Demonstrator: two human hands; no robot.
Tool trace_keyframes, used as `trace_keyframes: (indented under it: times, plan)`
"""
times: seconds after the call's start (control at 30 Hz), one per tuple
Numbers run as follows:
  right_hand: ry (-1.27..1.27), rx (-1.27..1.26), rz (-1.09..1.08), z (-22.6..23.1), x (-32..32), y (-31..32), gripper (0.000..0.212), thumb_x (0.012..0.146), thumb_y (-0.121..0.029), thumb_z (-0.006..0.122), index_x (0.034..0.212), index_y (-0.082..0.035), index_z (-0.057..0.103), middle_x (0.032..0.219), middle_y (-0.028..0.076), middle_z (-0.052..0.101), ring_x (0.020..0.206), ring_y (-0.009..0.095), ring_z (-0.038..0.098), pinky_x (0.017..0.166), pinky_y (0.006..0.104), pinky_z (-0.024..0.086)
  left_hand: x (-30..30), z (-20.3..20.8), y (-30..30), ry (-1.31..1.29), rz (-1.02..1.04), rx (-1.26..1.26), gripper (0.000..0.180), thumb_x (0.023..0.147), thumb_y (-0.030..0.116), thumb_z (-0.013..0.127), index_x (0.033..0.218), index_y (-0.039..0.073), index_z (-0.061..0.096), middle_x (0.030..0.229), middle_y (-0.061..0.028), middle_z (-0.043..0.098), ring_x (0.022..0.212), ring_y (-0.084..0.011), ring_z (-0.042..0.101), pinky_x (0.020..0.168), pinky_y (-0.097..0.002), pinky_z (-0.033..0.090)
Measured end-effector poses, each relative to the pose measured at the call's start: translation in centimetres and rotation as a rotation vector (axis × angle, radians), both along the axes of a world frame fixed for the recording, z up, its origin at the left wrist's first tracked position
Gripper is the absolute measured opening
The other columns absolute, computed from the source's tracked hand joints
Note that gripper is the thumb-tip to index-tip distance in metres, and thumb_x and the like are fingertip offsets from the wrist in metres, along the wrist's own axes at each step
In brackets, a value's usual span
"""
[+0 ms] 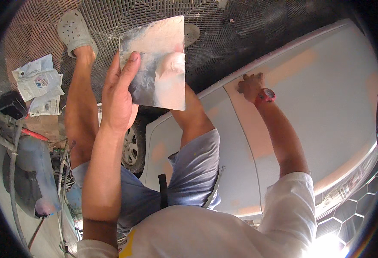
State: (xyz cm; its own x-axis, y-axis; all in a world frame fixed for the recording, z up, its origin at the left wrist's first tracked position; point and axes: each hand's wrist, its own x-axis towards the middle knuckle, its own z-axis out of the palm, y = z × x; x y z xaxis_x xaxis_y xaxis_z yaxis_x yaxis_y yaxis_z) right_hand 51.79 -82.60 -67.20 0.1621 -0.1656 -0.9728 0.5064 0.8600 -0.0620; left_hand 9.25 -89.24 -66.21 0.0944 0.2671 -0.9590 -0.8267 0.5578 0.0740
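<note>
My left hand [121, 92] grips a flat rectangular mixing board [144, 88], thumb across its face and fingers behind it. A thick mound of pale pink putty [171, 65] sits on the board's right side, and smears cover much of the rest. My right hand [251, 87], a red watch at its wrist, is at the far edge of a grey car panel [313, 107], over a peach-coloured filler strip [251, 122]. Its fingers are bent and in shadow; whatever they hold, if anything, is hidden.
Beyond my knees lies a dark ridged floor mat [38, 21]. Newspaper sheets [41, 81] are on the floor at the left, near a red-handled tool [35, 134], a hose [13, 180] and a dark rounded part [30, 172]. A car wheel [132, 148] shows beside my leg.
</note>
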Motion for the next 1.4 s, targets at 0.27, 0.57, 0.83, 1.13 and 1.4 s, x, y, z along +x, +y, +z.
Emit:
trace_keyframes:
  times: [0.27, 0.57, 0.83, 1.13, 1.4]
  plan:
    - [0.06, 0.161, -0.112, 1.3, 3.1, 7.1, 0.037, 0.085, -0.012, 0.064, 0.116, -0.029, 0.076, 0.123, 0.003, 0.065, 0.119, 0.03, 0.063, 0.103, 0.0578, 0.039, 0.0, 0.1, 0.3, -0.009, -0.017, -0.001, 0.061, 0.102, 0.03, 0.068, 0.151, 0.003, 0.043, 0.139, -0.0064, 0.059, 0.13, -0.0186, 0.056, 0.111, -0.0371, 0.044]
    - [0.09, 0.128, -0.109, -1.6, 5.4, 7.4, 0.035, 0.09, -0.016, 0.058, 0.119, -0.026, 0.075, 0.129, 0.003, 0.065, 0.123, 0.026, 0.064, 0.107, 0.0607, 0.037, 0.0, -0.1, 0.6, -0.036, -0.004, 0.01, 0.063, 0.103, 0.027, 0.068, 0.153, 0.001, 0.041, 0.142, -0.0073, 0.057, 0.132, -0.0182, 0.054, 0.112, -0.0369, 0.044]
    - [0.05, 0.157, -0.106, 0.4, 4.3, 6.4, 0.035, 0.089, -0.014, 0.061, 0.12, -0.025, 0.074, 0.133, 0.002, 0.062, 0.125, 0.026, 0.063, 0.11, 0.0605, 0.036, 0.2, -0.7, 0.3, 0.016, -0.027, -0.037, 0.058, 0.104, 0.026, 0.065, 0.152, 0.001, 0.043, 0.14, -0.0068, 0.059, 0.13, -0.0182, 0.056, 0.112, -0.0361, 0.044]
    - [0.213, 0.298, -0.104, 2.2, 3.8, 7.8, 0.041, 0.085, -0.007, 0.062, 0.119, -0.028, 0.074, 0.124, 0.004, 0.062, 0.128, 0.023, 0.06, 0.107, 0.0583, 0.04, 0.0, -0.7, 0.8, -0.01, -0.022, -0.023, 0.058, 0.104, 0.027, 0.065, 0.152, 0.003, 0.043, 0.143, -0.0072, 0.057, 0.133, -0.019, 0.054, 0.113, -0.0374, 0.043]
    - [0.124, 0.219, -0.084, -3.7, 6.0, 5.1, 0.036, 0.088, -0.012, 0.062, 0.119, -0.026, 0.074, 0.128, 0.008, 0.062, 0.116, 0.031, 0.067, 0.101, 0.0649, 0.042, -0.2, -0.8, 0.8, -0.002, -0.044, -0.026, 0.06, 0.104, 0.027, 0.066, 0.153, 0.002, 0.041, 0.144, -0.0072, 0.056, 0.135, -0.0197, 0.053, 0.113, -0.0377, 0.043]
